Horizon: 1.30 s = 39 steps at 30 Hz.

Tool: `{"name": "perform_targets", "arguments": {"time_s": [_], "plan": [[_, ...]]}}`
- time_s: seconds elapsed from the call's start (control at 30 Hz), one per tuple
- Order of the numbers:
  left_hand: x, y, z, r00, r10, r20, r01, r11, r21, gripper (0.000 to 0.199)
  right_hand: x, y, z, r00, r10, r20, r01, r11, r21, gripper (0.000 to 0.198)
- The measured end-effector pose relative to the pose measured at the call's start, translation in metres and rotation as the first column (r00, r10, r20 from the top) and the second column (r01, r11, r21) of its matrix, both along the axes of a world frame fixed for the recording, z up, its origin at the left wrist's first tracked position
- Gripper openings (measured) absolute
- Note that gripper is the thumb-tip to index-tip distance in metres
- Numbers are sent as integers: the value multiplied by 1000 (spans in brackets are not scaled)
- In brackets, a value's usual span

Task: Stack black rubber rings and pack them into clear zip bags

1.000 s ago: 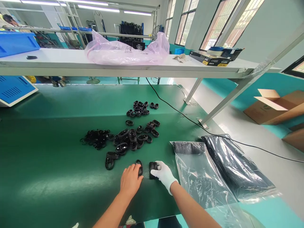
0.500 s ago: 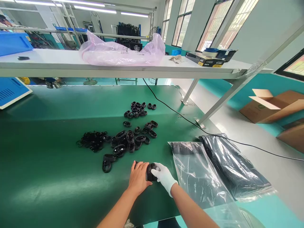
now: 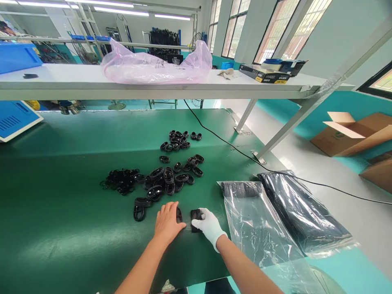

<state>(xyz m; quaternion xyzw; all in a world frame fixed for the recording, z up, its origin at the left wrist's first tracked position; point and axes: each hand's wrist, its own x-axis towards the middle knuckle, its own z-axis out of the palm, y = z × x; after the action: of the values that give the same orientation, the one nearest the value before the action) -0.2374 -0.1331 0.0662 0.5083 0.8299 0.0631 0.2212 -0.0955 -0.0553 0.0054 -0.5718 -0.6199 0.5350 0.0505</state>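
My bare left hand (image 3: 167, 223) is curled round a black oval ring (image 3: 179, 215), mostly hidden behind the fingers; whether more rings sit behind it I cannot tell. Just to its right, my right hand (image 3: 210, 227) in a white glove grips a neat stack of thin black rings (image 3: 195, 221) standing on edge on the green mat. A narrow gap separates the two hands. Beyond them lies a loose heap of black oval rings (image 3: 168, 176), with a smaller group (image 3: 175, 141) farther back. To the left is a tangled pile of thin black pieces (image 3: 121, 180).
A clear plastic bag (image 3: 254, 220) with black rings at its top end lies at the right, beside a fuller bag (image 3: 301, 212). A black cable (image 3: 226, 143) crosses the mat. A white shelf (image 3: 153, 91) spans the back, with a post (image 3: 275, 134) at the right.
My left hand has moved left, away from the right hand, so a gap has opened between them. The gloved hand stays with its stack in nearly the same place.
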Motion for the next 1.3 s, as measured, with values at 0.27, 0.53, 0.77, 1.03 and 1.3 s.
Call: {"name": "perform_targets", "arguments": {"time_s": [0.27, 0.53, 0.77, 1.03, 1.3], "plan": [[-1, 2, 0, 994, 4, 106, 5, 996, -88, 66, 1, -1, -6, 1000, 13, -12, -13, 1000, 2, 59], [12, -16, -18, 855, -29, 519, -36, 993, 115, 71, 6, 0, 4, 997, 60, -44, -60, 998, 13, 54], [9, -14, -31, 823, -5, 568, -70, 992, 110, 75, 6, 0, 3, 998, 66, -4, -65, 997, 31, 55], [-9, -11, -9, 932, -19, 362, -42, 986, 159, 60, -8, -16, 25, 977, 67, 204, -99, 984, 150, 60], [-107, 18, 28, 922, 238, -304, -234, 971, 49, 28, -11, -16, 32, 982, 63, 178, -93, 981, 169, 52]]}}
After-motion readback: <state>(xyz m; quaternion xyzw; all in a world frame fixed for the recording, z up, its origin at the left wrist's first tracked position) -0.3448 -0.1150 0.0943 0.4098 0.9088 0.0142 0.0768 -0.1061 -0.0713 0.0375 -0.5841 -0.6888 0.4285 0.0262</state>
